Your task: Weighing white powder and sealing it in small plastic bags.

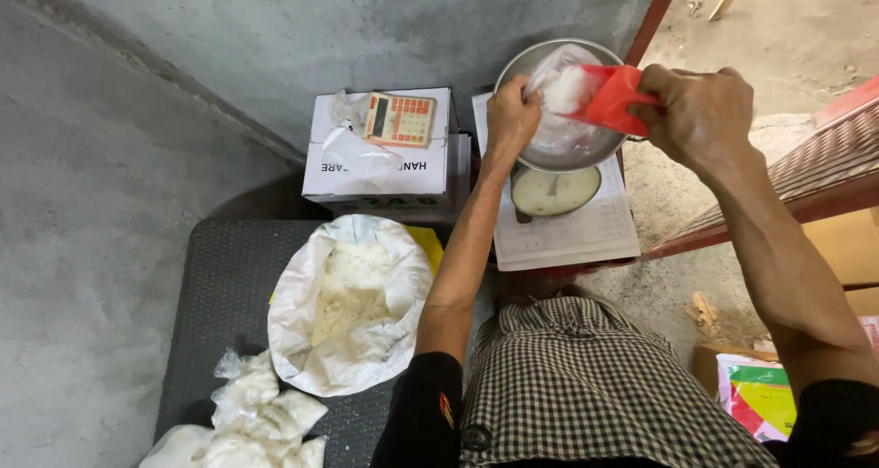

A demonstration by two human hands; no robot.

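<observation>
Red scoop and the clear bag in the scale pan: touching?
Touching. In the head view the red scoop, held by the right hand, has its mouth pushed into the clear bag, whose edge the left hand pinches open.

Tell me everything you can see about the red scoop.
The red scoop looks like smooth plastic, with an open, wedge-shaped mouth. The right hand grips its back end and tilts its mouth left and slightly down into a clear plastic bag in the metal scale bowl. The left hand holds the bag open. White grainy material sits at the scoop's mouth.
</observation>
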